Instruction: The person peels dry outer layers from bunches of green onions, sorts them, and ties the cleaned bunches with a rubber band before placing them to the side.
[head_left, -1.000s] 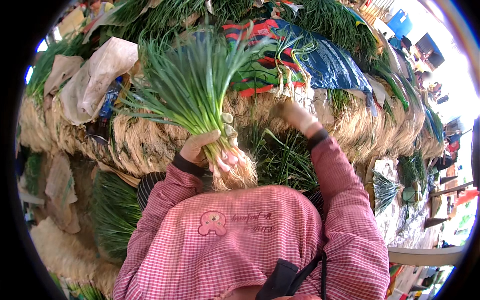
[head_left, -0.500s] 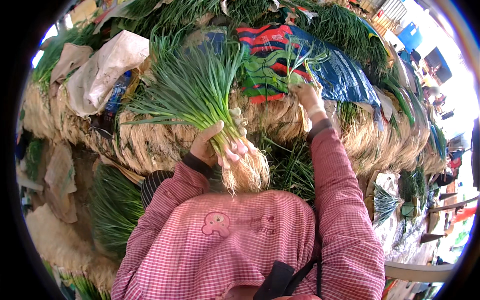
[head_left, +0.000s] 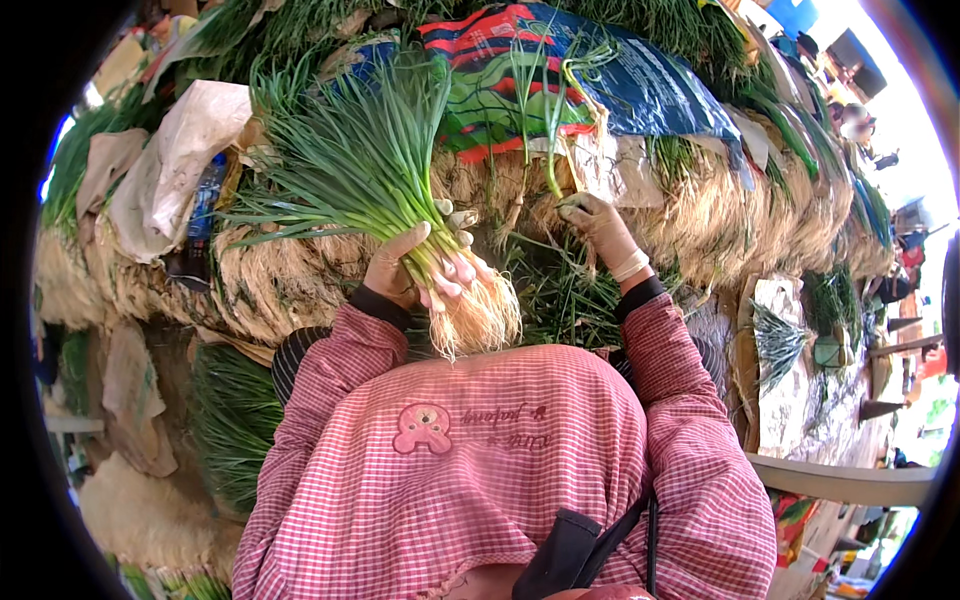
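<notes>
My left hand [head_left: 398,262], in a pale glove, is closed around a thick bunch of spring onions [head_left: 400,170]. Its green leaves fan out to the far left, while pinkish bulbs and pale roots hang below the fist. To the right, my gloved right hand [head_left: 600,232] pinches the lower end of a thin green stalk [head_left: 553,160]. Behind that hand, another spring onion [head_left: 597,108], with a curled green top, lies over the edge of a colourful plastic bag [head_left: 500,85]. Under and between both hands is a heap of loose green leaves [head_left: 565,300].
Stacked spring onions with roots outward [head_left: 300,270] form a long bank in front of me. A whitish sack [head_left: 185,165] and a plastic bottle [head_left: 207,195] sit on its left. More greens [head_left: 232,420] lie at lower left. A curved metal bar [head_left: 850,480] runs at right.
My right hand has come nearer, off the bag, with a stalk between its fingers. My left hand still holds the bunch. The whole view has shifted slightly.
</notes>
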